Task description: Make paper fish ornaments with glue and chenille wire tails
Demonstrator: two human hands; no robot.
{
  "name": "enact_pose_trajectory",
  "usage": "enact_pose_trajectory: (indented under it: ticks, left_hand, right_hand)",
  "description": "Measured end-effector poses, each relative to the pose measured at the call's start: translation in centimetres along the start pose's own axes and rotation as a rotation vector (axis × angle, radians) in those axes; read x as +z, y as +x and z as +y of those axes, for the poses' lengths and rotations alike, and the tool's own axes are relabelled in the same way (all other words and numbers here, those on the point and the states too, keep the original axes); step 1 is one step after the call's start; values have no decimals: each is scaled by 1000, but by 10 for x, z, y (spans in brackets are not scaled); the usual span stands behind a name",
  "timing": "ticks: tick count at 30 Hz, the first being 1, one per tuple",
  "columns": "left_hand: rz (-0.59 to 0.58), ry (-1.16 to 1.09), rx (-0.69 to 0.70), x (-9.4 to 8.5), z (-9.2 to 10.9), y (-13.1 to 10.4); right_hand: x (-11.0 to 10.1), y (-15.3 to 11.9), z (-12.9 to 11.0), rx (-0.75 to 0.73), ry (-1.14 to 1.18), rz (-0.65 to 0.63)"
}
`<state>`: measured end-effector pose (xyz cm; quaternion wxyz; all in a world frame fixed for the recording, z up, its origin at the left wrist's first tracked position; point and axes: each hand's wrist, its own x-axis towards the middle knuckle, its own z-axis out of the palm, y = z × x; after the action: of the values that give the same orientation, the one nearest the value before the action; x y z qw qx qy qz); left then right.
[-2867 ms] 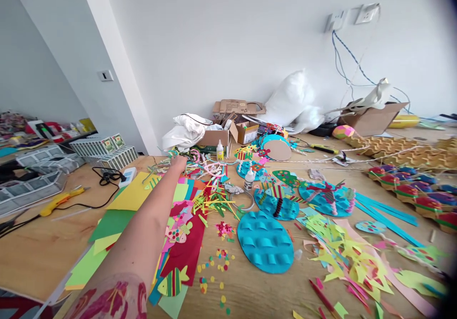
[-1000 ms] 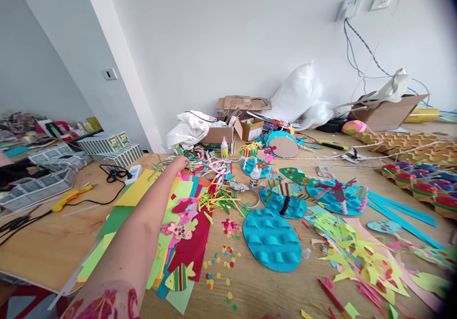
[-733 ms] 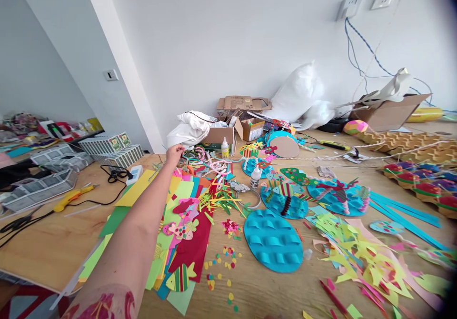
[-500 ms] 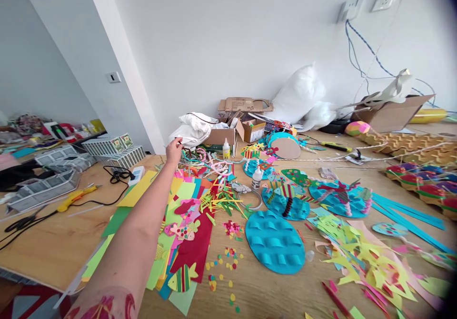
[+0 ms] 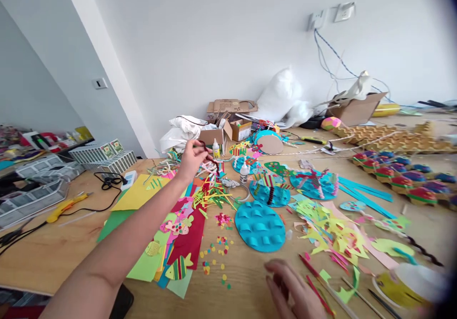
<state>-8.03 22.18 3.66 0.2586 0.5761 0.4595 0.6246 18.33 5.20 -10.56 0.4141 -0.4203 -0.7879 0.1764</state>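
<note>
My left hand [image 5: 193, 159] is raised over the far part of the table, its fingers pinched on a dark brownish-red pipe cleaner [image 5: 214, 161] that dangles to the right. Below it lie a heap of coloured pipe cleaners [image 5: 164, 166] and a pile of thin paper strips [image 5: 212, 193]. My right hand [image 5: 294, 290] hovers at the near edge, slightly blurred, with its fingers loosely bent and apart and nothing visible in them. Beyond it rests a blue paper oval [image 5: 260, 226] with rows of raised loops. A striped paper fish [image 5: 179, 267] lies on coloured sheets under my left arm.
Two glue bottles, one of them white [image 5: 244, 172], stand mid-table. Decorated blue ovals [image 5: 314, 184] sit behind the plain one. Yellow-green scraps [image 5: 335, 233], pencils and a white-and-yellow tub [image 5: 410, 285] are at right. A yellow glue gun [image 5: 67, 207] with its cable lies left.
My left hand has moved right and back from the pipe-cleaner heap, now with a dark pipe cleaner in it. My right hand has come into view at the bottom. The view has turned right.
</note>
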Motion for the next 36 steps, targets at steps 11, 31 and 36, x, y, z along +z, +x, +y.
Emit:
enact_pose_trajectory:
  ticks: [11,31,36]
  left_hand:
    - [-383,-443,-399,68,67,-169]
    - [-128,-652,-608,64,50,-212]
    - [-155,-671,-622,68,48,-210]
  right_hand:
    - [-49,24,-53,277,448,-59]
    - [-32,-8,-46,155,103,-89]
    - [-32,-7,-37,280,293,-149]
